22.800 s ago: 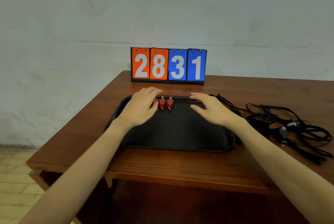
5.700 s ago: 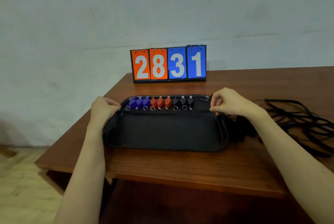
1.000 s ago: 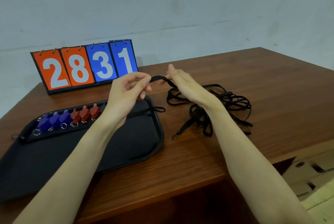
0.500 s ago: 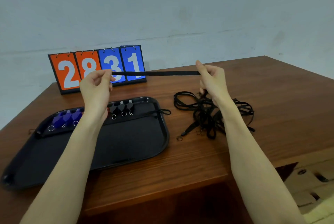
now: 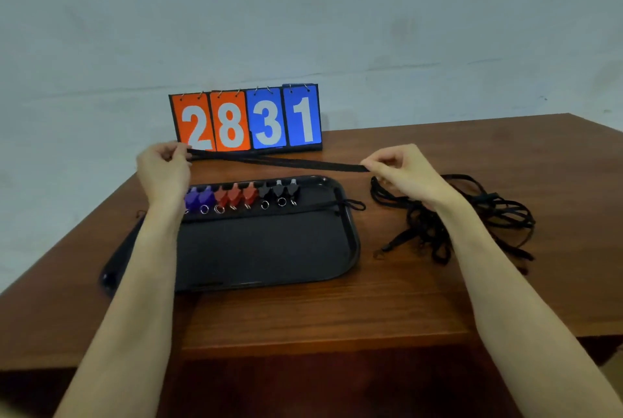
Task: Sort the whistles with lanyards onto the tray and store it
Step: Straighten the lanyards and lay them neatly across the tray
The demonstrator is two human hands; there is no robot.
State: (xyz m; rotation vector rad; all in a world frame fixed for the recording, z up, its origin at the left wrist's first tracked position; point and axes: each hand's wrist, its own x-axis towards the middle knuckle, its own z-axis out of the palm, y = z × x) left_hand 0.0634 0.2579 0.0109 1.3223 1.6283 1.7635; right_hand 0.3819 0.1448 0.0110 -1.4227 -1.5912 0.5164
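Observation:
A black tray (image 5: 269, 249) lies on the wooden table. Along its far edge stands a row of whistles (image 5: 242, 197): blue at the left, red in the middle, black at the right, each with a metal ring. One black lanyard lies across the tray just below the row. Another black lanyard (image 5: 279, 162) is stretched taut above the tray's far edge. My left hand (image 5: 163, 168) pinches its left end and my right hand (image 5: 401, 168) pinches its right end. My left forearm hides the leftmost whistles.
A tangled heap of black lanyards (image 5: 465, 218) lies on the table right of the tray. A flip scoreboard (image 5: 246, 119) reading 2831 stands at the back against the wall. The table's front edge runs close to me; its right corner is at the far right.
Both hands have lowered the stretched lanyard toward the tray and pulled it wider. The view has swung left, bringing the tray to the centre.

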